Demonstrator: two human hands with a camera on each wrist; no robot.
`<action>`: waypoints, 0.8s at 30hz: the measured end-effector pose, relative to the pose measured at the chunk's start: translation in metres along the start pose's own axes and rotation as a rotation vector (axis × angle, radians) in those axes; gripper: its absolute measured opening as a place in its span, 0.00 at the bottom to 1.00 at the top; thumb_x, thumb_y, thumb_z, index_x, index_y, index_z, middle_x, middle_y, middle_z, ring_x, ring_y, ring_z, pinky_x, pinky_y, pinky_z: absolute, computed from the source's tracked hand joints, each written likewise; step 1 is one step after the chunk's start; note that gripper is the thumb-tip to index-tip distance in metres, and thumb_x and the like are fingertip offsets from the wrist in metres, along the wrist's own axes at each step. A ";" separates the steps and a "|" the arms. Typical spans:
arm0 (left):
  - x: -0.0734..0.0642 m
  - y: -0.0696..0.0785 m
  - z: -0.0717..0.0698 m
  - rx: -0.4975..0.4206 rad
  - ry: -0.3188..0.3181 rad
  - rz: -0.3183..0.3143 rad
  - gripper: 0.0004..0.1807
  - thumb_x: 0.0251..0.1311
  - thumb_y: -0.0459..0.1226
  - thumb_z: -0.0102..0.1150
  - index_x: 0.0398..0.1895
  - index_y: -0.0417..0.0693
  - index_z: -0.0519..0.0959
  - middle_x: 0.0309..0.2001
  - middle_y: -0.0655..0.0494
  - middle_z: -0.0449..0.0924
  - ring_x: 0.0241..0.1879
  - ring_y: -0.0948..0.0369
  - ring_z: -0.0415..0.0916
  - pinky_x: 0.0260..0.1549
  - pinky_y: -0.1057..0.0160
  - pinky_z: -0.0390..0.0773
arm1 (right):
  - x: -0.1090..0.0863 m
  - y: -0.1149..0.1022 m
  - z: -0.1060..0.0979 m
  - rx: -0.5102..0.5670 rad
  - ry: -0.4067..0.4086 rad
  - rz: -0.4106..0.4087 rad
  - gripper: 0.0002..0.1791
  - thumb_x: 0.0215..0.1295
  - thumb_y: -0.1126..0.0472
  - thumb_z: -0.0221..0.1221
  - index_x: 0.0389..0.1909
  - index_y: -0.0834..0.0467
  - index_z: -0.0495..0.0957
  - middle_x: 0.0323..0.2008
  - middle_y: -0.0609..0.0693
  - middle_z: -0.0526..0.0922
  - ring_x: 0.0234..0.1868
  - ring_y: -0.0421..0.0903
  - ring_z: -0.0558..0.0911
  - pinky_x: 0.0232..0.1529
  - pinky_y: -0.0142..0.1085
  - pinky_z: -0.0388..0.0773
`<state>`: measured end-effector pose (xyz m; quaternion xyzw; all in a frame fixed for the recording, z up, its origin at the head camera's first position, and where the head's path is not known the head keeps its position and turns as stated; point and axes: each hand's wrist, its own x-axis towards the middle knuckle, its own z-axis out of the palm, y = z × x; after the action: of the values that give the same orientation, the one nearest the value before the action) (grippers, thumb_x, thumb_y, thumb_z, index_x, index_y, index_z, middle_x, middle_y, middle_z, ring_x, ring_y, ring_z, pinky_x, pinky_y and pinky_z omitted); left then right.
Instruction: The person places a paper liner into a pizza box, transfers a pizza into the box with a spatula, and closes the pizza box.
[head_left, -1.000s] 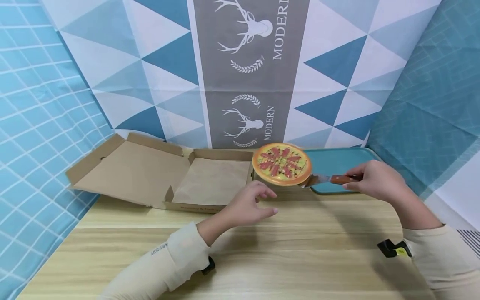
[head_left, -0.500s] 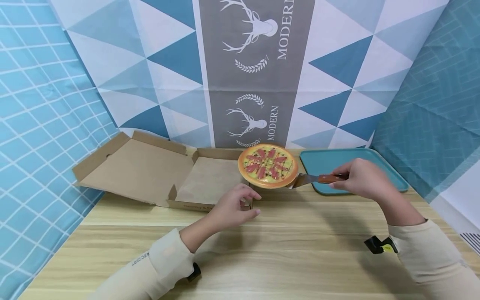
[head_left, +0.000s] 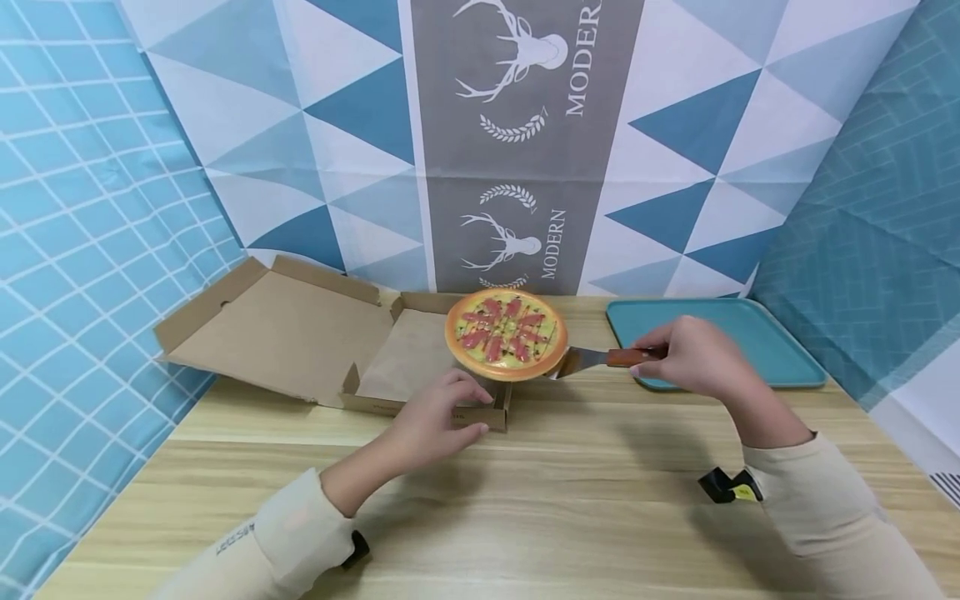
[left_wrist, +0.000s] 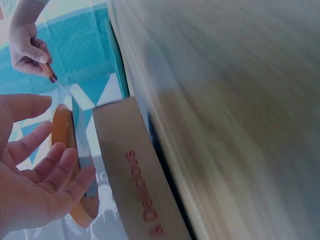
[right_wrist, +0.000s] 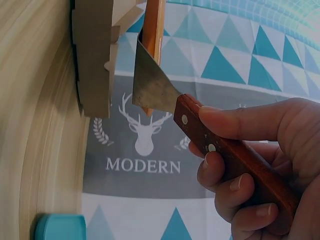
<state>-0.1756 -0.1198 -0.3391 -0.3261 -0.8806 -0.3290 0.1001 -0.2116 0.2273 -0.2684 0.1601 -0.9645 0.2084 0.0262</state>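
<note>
My right hand grips the riveted wooden handle of a pizza spatula, its fingers wrapped round the wood in the right wrist view. On the metal blade lies a whole toy-like pizza with an orange crust and reddish strips on top. It hangs over the right part of an open cardboard pizza box, raised above the box walls. Below and in front of the pizza, at the box's front right, my left hand hovers with relaxed, spread fingers and holds nothing. The left wrist view shows its fingers apart beside the crust.
The box lid is folded back to the left, near the blue tiled-pattern wall covering. A teal tray lies at the back right of the wooden table. Behind stands a patterned backdrop.
My right hand has carried the spatula and pizza leftward, from the box's right edge to over the box. My left hand has shifted left with it, fingers still relaxed.
</note>
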 end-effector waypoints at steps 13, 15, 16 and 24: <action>-0.031 -0.033 -0.039 0.223 0.202 -0.138 0.15 0.51 0.32 0.72 0.42 0.42 0.82 0.45 0.49 0.79 0.45 0.50 0.77 0.42 0.50 0.78 | 0.021 -0.013 0.019 0.002 -0.005 -0.042 0.13 0.54 0.58 0.70 0.41 0.57 0.88 0.25 0.44 0.84 0.22 0.43 0.74 0.21 0.37 0.68; -0.035 -0.037 -0.045 0.206 0.217 -0.221 0.14 0.52 0.32 0.71 0.43 0.42 0.82 0.46 0.46 0.78 0.46 0.49 0.76 0.40 0.50 0.78 | 0.024 -0.014 0.022 0.006 -0.006 -0.051 0.13 0.55 0.58 0.70 0.42 0.57 0.87 0.26 0.44 0.84 0.22 0.43 0.74 0.21 0.37 0.68; -0.036 -0.040 -0.048 0.191 0.222 -0.264 0.14 0.52 0.32 0.70 0.43 0.41 0.82 0.47 0.45 0.77 0.46 0.48 0.76 0.40 0.50 0.78 | 0.026 -0.015 0.024 0.008 -0.006 -0.049 0.14 0.55 0.58 0.70 0.42 0.57 0.87 0.26 0.44 0.84 0.22 0.43 0.74 0.21 0.37 0.68; -0.044 -0.064 -0.067 0.079 0.238 -0.526 0.17 0.57 0.34 0.65 0.49 0.35 0.80 0.53 0.32 0.72 0.53 0.38 0.72 0.50 0.40 0.73 | 0.037 -0.019 0.037 0.014 -0.010 -0.048 0.13 0.54 0.58 0.71 0.40 0.57 0.88 0.30 0.47 0.86 0.25 0.43 0.76 0.23 0.38 0.70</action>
<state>-0.1847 -0.2216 -0.3383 -0.0416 -0.9290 -0.3452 0.1265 -0.2403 0.1844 -0.2907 0.1844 -0.9590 0.2137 0.0255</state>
